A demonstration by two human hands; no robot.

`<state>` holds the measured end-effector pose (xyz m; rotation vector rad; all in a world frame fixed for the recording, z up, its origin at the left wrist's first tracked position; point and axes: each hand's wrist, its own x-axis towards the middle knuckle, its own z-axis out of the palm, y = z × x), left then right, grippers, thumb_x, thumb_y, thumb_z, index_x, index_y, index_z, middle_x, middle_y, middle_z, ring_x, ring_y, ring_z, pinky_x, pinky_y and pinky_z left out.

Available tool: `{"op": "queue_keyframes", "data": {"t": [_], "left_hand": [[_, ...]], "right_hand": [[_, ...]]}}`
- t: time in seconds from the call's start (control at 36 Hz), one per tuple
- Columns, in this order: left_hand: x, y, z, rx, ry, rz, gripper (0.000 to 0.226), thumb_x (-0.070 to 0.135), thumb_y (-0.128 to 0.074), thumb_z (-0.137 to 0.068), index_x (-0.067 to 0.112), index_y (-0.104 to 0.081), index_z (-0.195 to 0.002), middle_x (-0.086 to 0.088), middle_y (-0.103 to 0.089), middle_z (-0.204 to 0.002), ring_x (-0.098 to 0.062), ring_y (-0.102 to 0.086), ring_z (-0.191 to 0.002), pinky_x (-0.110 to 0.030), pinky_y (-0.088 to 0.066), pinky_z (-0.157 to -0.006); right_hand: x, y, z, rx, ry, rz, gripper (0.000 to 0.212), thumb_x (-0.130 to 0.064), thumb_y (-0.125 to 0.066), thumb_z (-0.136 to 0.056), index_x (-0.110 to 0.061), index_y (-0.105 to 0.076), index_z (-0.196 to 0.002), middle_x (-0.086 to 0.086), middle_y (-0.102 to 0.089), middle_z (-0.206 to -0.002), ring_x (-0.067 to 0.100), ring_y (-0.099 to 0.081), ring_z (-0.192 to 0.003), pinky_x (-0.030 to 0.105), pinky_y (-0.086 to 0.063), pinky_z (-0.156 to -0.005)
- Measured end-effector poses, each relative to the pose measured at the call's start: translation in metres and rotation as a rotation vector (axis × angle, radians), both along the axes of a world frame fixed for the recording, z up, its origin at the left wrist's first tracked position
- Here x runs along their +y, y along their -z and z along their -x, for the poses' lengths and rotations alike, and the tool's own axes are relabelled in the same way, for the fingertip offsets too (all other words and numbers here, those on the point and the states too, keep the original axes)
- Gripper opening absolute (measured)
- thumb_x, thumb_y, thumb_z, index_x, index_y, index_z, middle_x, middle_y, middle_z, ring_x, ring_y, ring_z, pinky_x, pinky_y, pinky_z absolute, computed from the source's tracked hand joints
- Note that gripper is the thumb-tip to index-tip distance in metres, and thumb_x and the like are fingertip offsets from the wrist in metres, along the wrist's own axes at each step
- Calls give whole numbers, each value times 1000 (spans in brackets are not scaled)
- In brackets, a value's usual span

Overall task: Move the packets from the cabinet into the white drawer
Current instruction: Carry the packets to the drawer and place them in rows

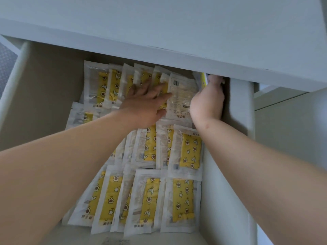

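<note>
The white drawer (240, 110) stands pulled out below me, filled with several rows of clear packets with yellow star-and-moon print (184, 200). My left hand (146, 101) lies flat with straight fingers on the back row, touching a packet turned print-side down (182, 96). My right hand (208, 101) is at the drawer's far right corner, its fingers curled round an upright packet (200, 80) whose yellow edge shows under the cabinet top. The fingertips are partly hidden in shadow.
The white cabinet top (177, 32) overhangs the back of the drawer. The drawer's left part (44, 94) shows bare brown bottom. A white side panel (290, 129) stands to the right, and grey floor (5, 64) shows at far left.
</note>
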<state>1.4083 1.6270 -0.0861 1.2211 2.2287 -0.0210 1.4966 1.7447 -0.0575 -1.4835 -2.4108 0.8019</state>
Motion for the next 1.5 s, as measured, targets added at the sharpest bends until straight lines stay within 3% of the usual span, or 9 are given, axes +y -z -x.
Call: {"op": "queue_keyframes", "data": {"t": [0.14, 0.25, 0.5, 0.61, 0.75, 0.97, 1.22, 1.39, 1.5], "left_hand": [[2, -2, -1, -38, -62, -48, 53, 40, -28, -101, 40, -7, -149, 15, 10, -158, -20, 16, -145, -47, 5, -116], [-2, -1, 5, -49, -88, -107, 52, 31, -31, -101, 32, -13, -150, 15, 1, -158, -16, 9, -146, -42, -1, -119], [-10, 1, 14, 13, -128, -226, 51, 28, -38, -99, 28, -24, -148, 5, -15, -157, -18, 0, -146, -41, -9, -116], [-6, 0, 20, 72, -160, -180, 67, 42, -45, -95, 31, -9, -151, 3, 4, -160, -23, 10, -146, -46, -1, -117], [5, 1, 36, 115, -217, -129, 90, 59, -53, -84, 35, 2, -150, -1, 5, -160, -30, 9, -145, -53, 4, -115], [15, 1, 41, 25, -201, -31, 88, 60, -54, -83, 36, -4, -150, 8, 7, -159, -28, 9, -145, -57, 4, -114], [4, 10, 40, 108, -181, -33, 91, 62, -54, -81, 35, 0, -150, 5, 6, -159, -28, 8, -146, -59, 1, -114], [4, 5, 30, 70, -222, -47, 83, 56, -52, -86, 37, -1, -150, 7, 8, -159, -25, 11, -146, -57, 3, -115], [-1, 7, 30, 87, -205, -50, 78, 55, -49, -88, 37, -5, -150, 7, 6, -159, -25, 12, -146, -54, 7, -114]], "right_hand": [[-16, 7, -9, -396, -372, -61, 50, -3, -34, -94, -13, -27, -143, 12, -31, -148, 30, -36, -132, 40, -38, -92], [-27, 16, -15, -572, -465, -6, 55, -31, -30, -101, -10, -13, -149, 13, -8, -157, 31, -19, -140, 46, -28, -104], [-13, 17, 6, -540, -355, -4, 48, -3, -41, -94, -4, -29, -140, 17, -21, -147, 34, -29, -130, 40, -38, -98], [-8, 17, 12, -461, -319, 65, 59, -13, -48, -94, -7, -21, -146, 12, -1, -157, 33, -20, -139, 40, -34, -105], [-9, 17, 4, -407, -452, 121, 70, -31, -54, -89, -31, -13, -147, 11, -4, -156, 39, -15, -140, 46, -33, -104], [-8, 19, 6, -440, -442, 186, 63, -55, -60, -81, -28, -35, -133, 7, -8, -153, 36, -18, -139, 45, -35, -103], [-1, 23, 8, -403, -412, 137, 56, -18, -60, -86, -18, -32, -135, 12, -28, -145, 40, -30, -131, 45, -43, -93], [-4, 22, 14, -510, -414, 62, 62, -38, -54, -91, -14, -24, -139, 16, -26, -146, 41, -35, -127, 44, -43, -86], [-7, 21, 21, -544, -380, 64, 62, -32, -57, -91, -16, -22, -140, 18, -24, -146, 41, -35, -126, 43, -43, -85]]}}
